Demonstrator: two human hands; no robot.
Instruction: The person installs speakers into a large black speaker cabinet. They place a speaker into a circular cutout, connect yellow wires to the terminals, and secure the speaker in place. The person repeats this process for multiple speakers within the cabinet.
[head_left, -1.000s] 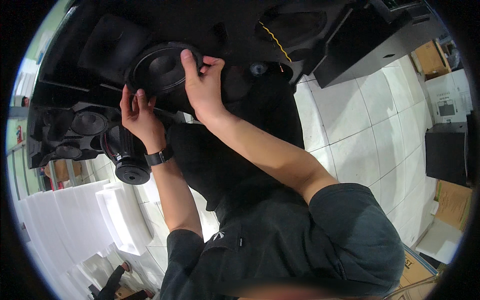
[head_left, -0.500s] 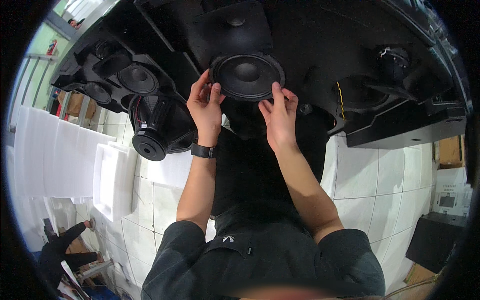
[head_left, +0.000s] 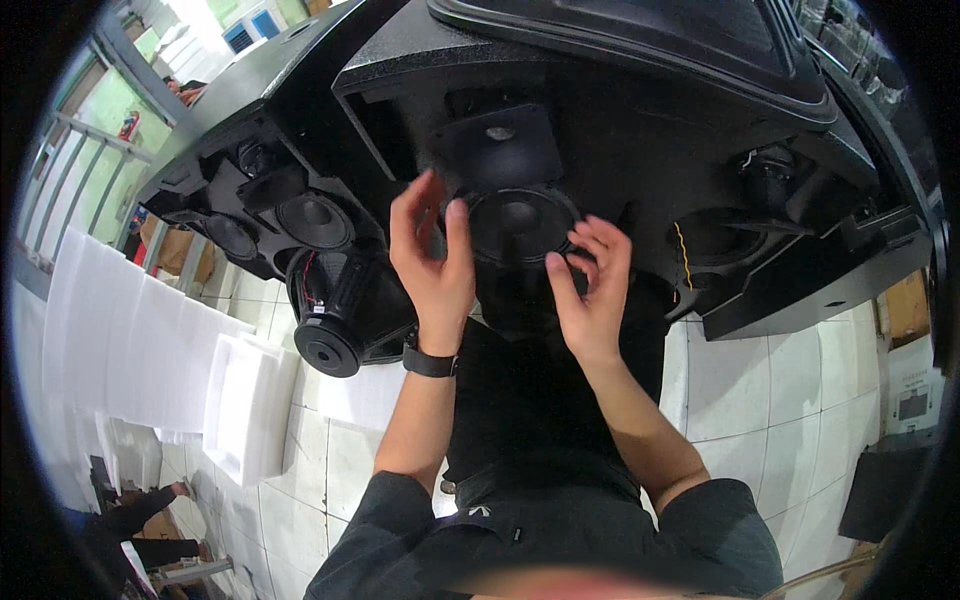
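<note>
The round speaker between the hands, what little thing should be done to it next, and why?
Maybe feel lightly around the speaker to check it sits evenly: the left hand and right hand are open at opposite sides, and it's too dark to tell whether it is flush.

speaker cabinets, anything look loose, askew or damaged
A yellow wire hangs apparently loose beside a dark opening on the right. On the left, a large speaker driver juts out magnet-first, unlike the cone-out drivers beside it. The central cone driver shows no clear damage.
</note>
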